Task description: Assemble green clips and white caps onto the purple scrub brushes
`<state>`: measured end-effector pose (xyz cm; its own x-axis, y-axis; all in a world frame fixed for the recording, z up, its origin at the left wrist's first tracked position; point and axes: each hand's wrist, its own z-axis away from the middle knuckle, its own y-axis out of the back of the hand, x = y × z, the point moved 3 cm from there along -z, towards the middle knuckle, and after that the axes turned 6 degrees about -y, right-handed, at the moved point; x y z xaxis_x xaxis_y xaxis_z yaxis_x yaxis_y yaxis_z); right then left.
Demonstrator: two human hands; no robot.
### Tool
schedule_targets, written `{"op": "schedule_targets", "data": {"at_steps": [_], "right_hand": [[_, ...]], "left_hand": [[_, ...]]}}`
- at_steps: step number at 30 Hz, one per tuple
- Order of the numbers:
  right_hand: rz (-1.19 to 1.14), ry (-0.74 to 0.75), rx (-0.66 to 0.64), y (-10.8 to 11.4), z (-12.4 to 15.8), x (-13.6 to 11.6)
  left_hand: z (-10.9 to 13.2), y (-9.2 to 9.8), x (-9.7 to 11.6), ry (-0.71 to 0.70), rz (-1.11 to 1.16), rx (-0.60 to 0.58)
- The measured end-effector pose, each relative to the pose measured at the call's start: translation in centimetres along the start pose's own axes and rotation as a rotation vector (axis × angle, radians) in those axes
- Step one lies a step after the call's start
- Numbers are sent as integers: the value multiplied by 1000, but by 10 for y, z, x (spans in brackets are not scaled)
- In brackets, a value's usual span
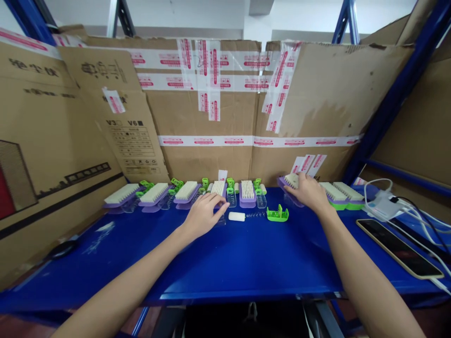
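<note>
My right hand (308, 190) grips a purple-based scrub brush (291, 180) with pale bristles, tilted at the back of the table. Fingers curved and thumb apart, my left hand (204, 213) is open over the table, in front of another purple brush (219, 188). A clear plastic piece (221, 219) shows by its thumb; contact between them is unclear. To the right of that hand lie a white roller (237, 216), a thin spring (256, 214) and a bright green plastic bracket (277, 214), roughly in one line.
Several purple brushes (153, 194) with green and clear parts stand along the cardboard wall (207, 159). Green-based brushes (338, 205) sit at the right. A phone (400, 247), a white charger (384, 205) with cables and the blue rack post (391, 103) border the right side.
</note>
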<state>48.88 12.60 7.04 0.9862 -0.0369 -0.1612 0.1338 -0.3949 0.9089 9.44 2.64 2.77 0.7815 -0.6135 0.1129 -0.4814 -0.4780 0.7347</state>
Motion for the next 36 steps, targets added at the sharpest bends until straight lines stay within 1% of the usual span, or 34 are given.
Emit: {"op": "schedule_targets", "data": {"at_steps": [2,3,4,5,7,8,9,11,13,15,19,26,29,32,34,36], "right_hand": [[-118,35,140,17,8,-13],[-186,78,212,26,14,-21],[-250,156,253,35,22,-30],[-304,250,266,41,31,-41],[-390,509,183,49,53,-64],[-419,657,105,50,65,-75],[-442,772,30,49,78,-86],[-436,921,-88,42,98,-103],[-368,995,-165,31,112,-116],[-309,1012,-223,22,120,-124],[-251,1011,-305,10,126,-131],[-275,1051,-342,1,135,-138],[-289,1047,-356,1,136,-138],[-332,1029,-371,6,133,-135],[-358,1005,-363,11,127,-131],[-386,974,-320,17,115,-123]], "left_hand": [[-1,1,2,11,9,4],[-1,2,3,18,10,8],[-1,2,3,28,9,16],[-1,3,3,38,10,31],[-2,4,2,62,13,70],[-2,4,0,76,15,90],[-2,5,-2,92,16,109],[-2,6,-6,128,15,142],[-2,7,-9,155,18,168],[-3,8,-11,167,26,182],[-2,5,-10,159,44,161],[-2,4,-7,159,45,145],[-2,5,-7,156,47,150],[-3,7,-6,151,44,153],[-3,8,-4,145,42,151],[-3,8,-2,132,42,139]]}}
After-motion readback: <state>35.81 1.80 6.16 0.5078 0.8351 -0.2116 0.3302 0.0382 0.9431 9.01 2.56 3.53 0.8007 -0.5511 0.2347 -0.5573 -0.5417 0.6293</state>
